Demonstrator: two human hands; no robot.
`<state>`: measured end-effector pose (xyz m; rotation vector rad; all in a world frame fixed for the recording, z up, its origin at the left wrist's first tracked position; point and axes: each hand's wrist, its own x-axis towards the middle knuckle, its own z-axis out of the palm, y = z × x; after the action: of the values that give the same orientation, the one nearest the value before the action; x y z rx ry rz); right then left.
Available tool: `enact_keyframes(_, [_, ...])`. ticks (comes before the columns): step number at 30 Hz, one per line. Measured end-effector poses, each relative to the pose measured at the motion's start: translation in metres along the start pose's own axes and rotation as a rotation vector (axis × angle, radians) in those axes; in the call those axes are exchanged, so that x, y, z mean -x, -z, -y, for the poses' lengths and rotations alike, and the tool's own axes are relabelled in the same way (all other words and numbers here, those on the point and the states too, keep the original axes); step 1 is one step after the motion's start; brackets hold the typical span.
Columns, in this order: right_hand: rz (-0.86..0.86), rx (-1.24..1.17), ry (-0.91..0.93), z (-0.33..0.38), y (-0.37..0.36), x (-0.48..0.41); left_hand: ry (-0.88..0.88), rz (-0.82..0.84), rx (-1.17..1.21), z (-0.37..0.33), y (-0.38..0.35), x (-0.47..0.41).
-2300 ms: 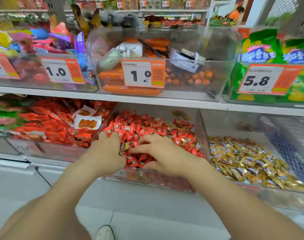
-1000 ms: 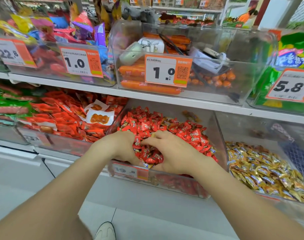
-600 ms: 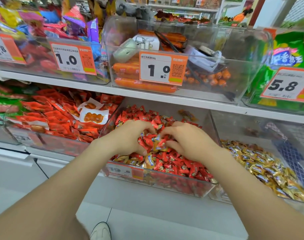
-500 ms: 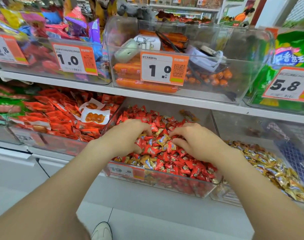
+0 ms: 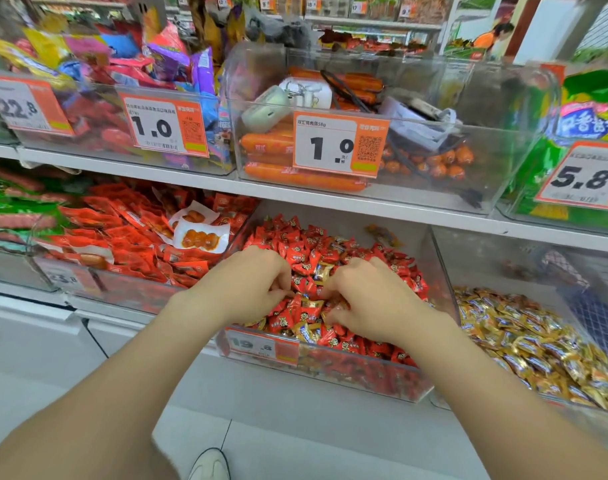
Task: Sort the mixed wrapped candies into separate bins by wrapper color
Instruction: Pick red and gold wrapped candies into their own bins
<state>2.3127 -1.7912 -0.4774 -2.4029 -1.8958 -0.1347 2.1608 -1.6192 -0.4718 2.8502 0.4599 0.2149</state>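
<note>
Digging continues: left hand [image 5: 250, 285] and right hand [image 5: 368, 301] have drawn closer in the centre red-candy bin [image 5: 361, 379], exposing gold-wrapped strays [image 5: 322, 270] between them. Fingers curled into pile; pinch unconfirmed. Strays belong in gold-candy bin [image 5: 486, 265], lower right.

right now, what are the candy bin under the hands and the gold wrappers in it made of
Candy bin: clear, glossy rigid plastic, probably acrylic; the red candies show through its front wall.
Gold wrappers: shiny metallised film or foil, judging by their bright crinkled glints; cannot tell which.
</note>
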Motion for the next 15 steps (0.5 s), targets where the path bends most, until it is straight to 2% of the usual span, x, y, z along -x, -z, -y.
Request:
enact_keyframes(4, [0.04, 0.074, -0.033, 0.002, -0.003, -0.003, 0.008, -0.079, 0.1, -0.007, 0.003, 0.001])
enact_keyframes(8, [-0.011, -0.194, -0.099, -0.009, 0.001, 0.004, 0.045, -0.175, 0.268, -0.013, 0.009, 0.003])
enact_keyframes(13, [-0.215, -0.435, -0.223, -0.015, 0.018, 0.018, 0.065, -0.015, 0.306, -0.016, 0.01, 0.008])
enact_keyframes(15, [-0.201, -0.517, -0.189, -0.01, 0.02, 0.021, 0.081, 0.015, 0.24, -0.013, 0.009, 0.008])
